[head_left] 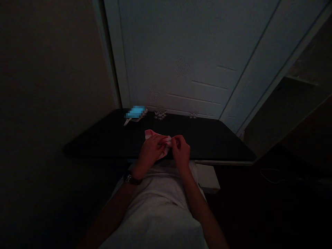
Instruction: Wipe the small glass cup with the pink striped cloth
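Note:
A small pink and white cloth (149, 134) is held just over the front part of the dark table. My left hand (152, 148), with a dark watch on its wrist, closes around the middle of it from the left. At the cloth's right end, the bent fingers of my right hand (181, 148) pinch it between thumb and forefinger. Both hands are close together, and their fingers hide much of the fabric. What kind of cloth it is cannot be made out in the dim light.
The black table (212, 140) reaches back to a pale panel (166, 45). At the back left stands a device with a blue-lit screen (136, 112). Small shiny pieces (160, 114) lie near the panel, with more shiny pieces (193, 114) to the right. A white box (207, 177) sits below the table's edge.

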### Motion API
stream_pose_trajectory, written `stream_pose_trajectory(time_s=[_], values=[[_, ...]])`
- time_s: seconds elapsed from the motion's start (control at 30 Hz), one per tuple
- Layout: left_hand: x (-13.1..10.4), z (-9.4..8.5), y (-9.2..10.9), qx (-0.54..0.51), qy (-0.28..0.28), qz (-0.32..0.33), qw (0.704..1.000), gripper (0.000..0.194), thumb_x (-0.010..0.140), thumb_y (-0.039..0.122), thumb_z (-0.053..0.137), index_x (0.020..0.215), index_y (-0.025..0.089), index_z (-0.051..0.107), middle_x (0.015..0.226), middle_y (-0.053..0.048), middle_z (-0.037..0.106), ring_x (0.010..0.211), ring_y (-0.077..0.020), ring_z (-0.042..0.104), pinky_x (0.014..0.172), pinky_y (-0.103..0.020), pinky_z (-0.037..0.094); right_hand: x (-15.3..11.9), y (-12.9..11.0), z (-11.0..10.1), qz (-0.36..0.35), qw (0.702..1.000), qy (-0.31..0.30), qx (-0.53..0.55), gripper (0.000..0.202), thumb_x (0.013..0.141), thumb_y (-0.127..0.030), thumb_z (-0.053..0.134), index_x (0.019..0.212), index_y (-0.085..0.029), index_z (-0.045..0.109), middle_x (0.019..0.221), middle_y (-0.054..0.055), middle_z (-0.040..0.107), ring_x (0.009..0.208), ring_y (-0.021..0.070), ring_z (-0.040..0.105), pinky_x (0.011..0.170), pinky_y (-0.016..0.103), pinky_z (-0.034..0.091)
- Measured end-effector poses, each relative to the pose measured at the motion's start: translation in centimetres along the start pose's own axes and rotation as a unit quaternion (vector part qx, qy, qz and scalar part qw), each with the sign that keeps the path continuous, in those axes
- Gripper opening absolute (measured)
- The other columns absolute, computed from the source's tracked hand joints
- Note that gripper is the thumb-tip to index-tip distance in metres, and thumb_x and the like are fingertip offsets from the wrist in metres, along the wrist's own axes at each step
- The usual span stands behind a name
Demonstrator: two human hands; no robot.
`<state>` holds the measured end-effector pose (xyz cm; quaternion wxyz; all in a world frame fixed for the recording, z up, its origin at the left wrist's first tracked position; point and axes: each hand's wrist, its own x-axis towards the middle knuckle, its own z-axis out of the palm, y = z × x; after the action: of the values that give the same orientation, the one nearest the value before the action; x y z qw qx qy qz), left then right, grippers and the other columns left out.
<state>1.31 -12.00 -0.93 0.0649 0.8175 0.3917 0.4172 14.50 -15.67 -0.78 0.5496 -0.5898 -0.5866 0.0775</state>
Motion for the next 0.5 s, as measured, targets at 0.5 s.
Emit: stream_pose_trajectory(time_s=[0.5], values=[[-0.02,0.00,0.04,-0.010,-0.015,-0.039,0.999,0.028,0.078,0.022,0.051,0.105,0.020,0.058,0.101,-0.006,0.063,0.094,-0.0203,0.057,0.080,-0.031,0.044,0.47,0.15,-0.34,0.052,0.995,0.047,0.073,0.024,0.088,-0.032,0.026,0.087,-0.021,0.048,0.082,0.002,0.059,0.072,0.0140,0.056,0.065,0.023,0.038]])
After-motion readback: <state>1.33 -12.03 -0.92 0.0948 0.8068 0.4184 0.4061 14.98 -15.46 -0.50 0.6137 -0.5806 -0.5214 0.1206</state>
